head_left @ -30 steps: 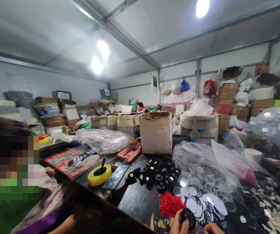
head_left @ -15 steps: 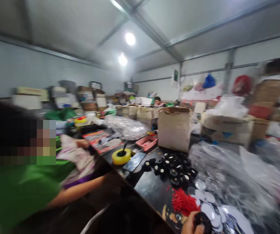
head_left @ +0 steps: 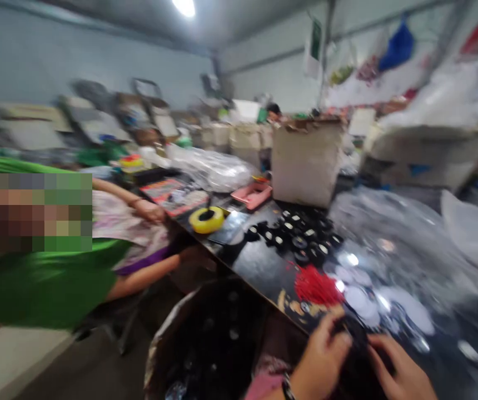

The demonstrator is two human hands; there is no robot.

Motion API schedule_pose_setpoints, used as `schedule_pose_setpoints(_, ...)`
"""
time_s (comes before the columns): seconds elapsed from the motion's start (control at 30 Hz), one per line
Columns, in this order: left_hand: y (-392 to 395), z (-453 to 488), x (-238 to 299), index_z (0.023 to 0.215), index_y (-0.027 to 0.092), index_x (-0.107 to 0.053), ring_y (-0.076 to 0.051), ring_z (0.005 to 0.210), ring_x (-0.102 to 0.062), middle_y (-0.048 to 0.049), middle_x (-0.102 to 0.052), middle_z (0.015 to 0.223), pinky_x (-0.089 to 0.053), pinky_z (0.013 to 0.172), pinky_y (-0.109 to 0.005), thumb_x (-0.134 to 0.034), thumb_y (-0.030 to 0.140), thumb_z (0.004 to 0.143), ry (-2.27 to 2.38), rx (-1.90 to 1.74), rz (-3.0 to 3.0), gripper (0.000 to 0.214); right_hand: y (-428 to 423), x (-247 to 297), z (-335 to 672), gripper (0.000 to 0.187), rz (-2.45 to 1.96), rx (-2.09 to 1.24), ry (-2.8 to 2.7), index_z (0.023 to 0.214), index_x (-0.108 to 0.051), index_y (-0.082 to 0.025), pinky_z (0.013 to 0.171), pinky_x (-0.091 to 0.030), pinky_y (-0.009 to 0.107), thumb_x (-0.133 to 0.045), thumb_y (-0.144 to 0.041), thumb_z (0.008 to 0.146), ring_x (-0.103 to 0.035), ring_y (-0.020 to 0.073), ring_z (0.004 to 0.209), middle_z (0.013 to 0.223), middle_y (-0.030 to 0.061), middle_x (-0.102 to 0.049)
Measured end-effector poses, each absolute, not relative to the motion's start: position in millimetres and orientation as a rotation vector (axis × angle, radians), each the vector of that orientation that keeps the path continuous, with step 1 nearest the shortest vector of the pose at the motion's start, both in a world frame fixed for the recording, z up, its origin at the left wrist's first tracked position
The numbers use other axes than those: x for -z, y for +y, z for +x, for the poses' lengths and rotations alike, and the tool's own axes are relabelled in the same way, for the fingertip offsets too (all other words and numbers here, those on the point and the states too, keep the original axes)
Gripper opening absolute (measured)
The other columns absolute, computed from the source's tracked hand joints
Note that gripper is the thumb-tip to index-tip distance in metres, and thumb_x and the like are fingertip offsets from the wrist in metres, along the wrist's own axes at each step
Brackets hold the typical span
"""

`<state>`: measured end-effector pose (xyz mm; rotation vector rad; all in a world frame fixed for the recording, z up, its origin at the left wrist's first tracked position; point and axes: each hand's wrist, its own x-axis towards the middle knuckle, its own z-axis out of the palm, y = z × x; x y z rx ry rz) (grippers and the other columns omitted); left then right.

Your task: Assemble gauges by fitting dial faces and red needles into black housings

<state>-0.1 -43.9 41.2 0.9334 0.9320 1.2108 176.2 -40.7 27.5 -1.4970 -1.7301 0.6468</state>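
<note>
Motion blurs the view. My left hand (head_left: 321, 356) and my right hand (head_left: 399, 371) meet at the bottom edge over the near edge of the black table (head_left: 259, 266). Between them is a black round part (head_left: 353, 332). The fingers of my left hand curl round its left side, and the fingers of my right hand rest on its right side. Just beyond the hands lie a heap of small red pieces (head_left: 316, 286) and several white discs (head_left: 366, 303). Further back sits a cluster of similar black round parts (head_left: 301, 239).
A person in a green top (head_left: 47, 278) leans in at the left, arm on the table. A yellow tape roll (head_left: 206, 219), a pink tray (head_left: 252, 194), a cardboard box (head_left: 305, 161) and clear plastic bags (head_left: 401, 239) crowd the table. An open carton of dark parts (head_left: 209, 344) stands below its edge.
The camera has tipped down and swung left, so both hands now show more fully. My right hand has come onto the black part. The person in green has leaned further over the table.
</note>
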Motion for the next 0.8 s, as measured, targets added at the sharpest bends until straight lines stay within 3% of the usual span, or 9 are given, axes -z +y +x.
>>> schedule_pose_setpoints(0.1,-32,0,-42,0.128,0.017,-0.054,-0.027,0.116,-0.06,-0.0126,-0.063,0.128,-0.043,0.104,-0.043,-0.057,0.046,0.088,0.974,-1.17,0.798,0.049,-50,-72,169,0.023,-1.497,-0.672,-1.765,0.081,-0.064,-0.022,0.073,-0.05,0.03,-0.049,-0.036,0.091,-0.065,0.0194,0.077,0.082,0.005,-0.069)
schedule_pose_setpoints(0.2,-19,6,-35,0.136,0.021,-0.046,-0.024,0.117,-0.06,-0.0097,-0.061,0.132,-0.044,0.104,-0.043,-0.057,0.041,0.089,0.954,-1.107,0.729,0.053,-36,-94,159,0.015,-1.472,-0.73,-1.799,0.086,-0.063,-0.02,0.072,-0.046,0.027,-0.051,-0.026,0.093,-0.061,0.016,0.077,0.082,0.0026,-0.066)
schedule_pose_setpoints(0.43,-26,8,-35,0.118,0.019,-0.06,-0.025,0.122,-0.057,-0.0076,-0.065,0.124,-0.039,0.109,-0.042,-0.066,0.035,0.084,1.001,-1.059,0.813,0.038,-34,-93,151,0.011,-1.598,-0.683,-1.937,0.086,-0.061,-0.019,0.075,-0.037,0.029,-0.054,-0.019,0.094,-0.056,0.0152,0.078,0.084,0.0011,-0.065)
schedule_pose_setpoints(0.8,-30,5,-49,0.103,0.019,-0.06,-0.021,0.095,-0.068,-0.0027,-0.07,0.096,-0.053,0.088,-0.034,-0.066,0.03,0.082,1.059,-1.042,0.984,0.024,-34,-98,156,0.014,-1.602,-0.791,-1.908,0.08,-0.058,-0.019,0.074,-0.034,0.028,-0.056,-0.016,0.093,-0.054,0.0139,0.075,0.079,-0.0017,-0.063)
